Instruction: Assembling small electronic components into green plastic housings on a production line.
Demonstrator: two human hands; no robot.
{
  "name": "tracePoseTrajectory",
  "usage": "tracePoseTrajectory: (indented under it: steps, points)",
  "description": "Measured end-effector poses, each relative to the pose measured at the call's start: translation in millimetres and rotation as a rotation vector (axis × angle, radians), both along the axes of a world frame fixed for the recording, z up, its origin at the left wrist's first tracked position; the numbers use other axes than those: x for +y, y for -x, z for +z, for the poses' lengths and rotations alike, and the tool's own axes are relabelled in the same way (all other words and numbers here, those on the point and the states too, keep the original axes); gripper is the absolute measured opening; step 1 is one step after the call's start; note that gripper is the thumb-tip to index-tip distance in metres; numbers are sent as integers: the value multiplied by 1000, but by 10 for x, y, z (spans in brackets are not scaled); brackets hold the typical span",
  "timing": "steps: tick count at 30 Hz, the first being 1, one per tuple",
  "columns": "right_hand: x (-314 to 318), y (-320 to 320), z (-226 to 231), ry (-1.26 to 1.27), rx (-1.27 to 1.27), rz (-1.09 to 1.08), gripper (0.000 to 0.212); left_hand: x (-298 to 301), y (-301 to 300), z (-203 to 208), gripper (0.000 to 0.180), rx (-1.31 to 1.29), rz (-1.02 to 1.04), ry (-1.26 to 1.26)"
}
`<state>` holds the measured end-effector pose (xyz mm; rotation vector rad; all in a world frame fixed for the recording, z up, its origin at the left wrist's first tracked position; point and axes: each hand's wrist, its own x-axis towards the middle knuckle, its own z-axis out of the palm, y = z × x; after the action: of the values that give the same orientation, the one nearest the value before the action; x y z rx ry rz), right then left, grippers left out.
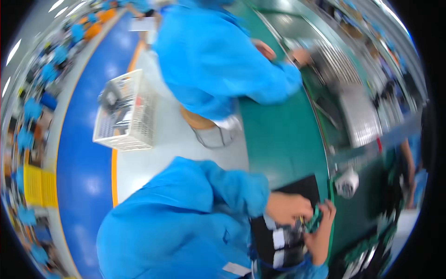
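In the lower right, my left hand [288, 208] and my right hand [320, 234] meet over a black mat [303, 187]. My right hand's thumb and fingers are curled around a small green part [314, 220] that looks like a circuit board. My left hand's fingers are pinched together right beside it, near a small yellowish bit; what they hold is blurred. Below the hands, pale rectangular pieces [278, 238] and dark parts lie on the mat.
A white dome-shaped device [346, 182] stands beyond my hands. Ahead, a person in a blue smock [218, 56] works at the green bench [269, 125], near metal trays [360, 114]. A stool [204, 128] and a white crate [146, 116] stand on the floor to the left.
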<state>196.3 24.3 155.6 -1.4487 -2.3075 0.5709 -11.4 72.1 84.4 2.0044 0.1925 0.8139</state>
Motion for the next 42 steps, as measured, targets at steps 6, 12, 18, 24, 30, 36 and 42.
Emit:
tracePoseTrajectory:
  steps: [6, 12, 18, 24, 30, 36, 42]
  points:
    - [363, -21, -440, -79, 95, -92, 70, 586, 43, -325, 39, 161, 133, 297]
    - [202, -188, -808, -4, 190, -283, 76, 374, -323, -589, 43, 239, 208, 471]
    - [134, -316, -802, 95, 238, -261, 76, 318, -538, -616, 47, 329, 283, 273]
    - [69, -326, -875, 104, 209, -233, 76, 199, -569, -693, 49, 312, 317, 186]
    - [103, -335, -837, 198, 198, -189, 77, 135, -556, -712, 60, 331, 316, -1]
    - [100, -289, -757, 117, -27, -157, 78, 168, -582, -744, 65, 330, 301, -77]
    - [240, -534, -700, 251, 236, 64, 88, 162, -539, -555, 51, 318, 339, 254]
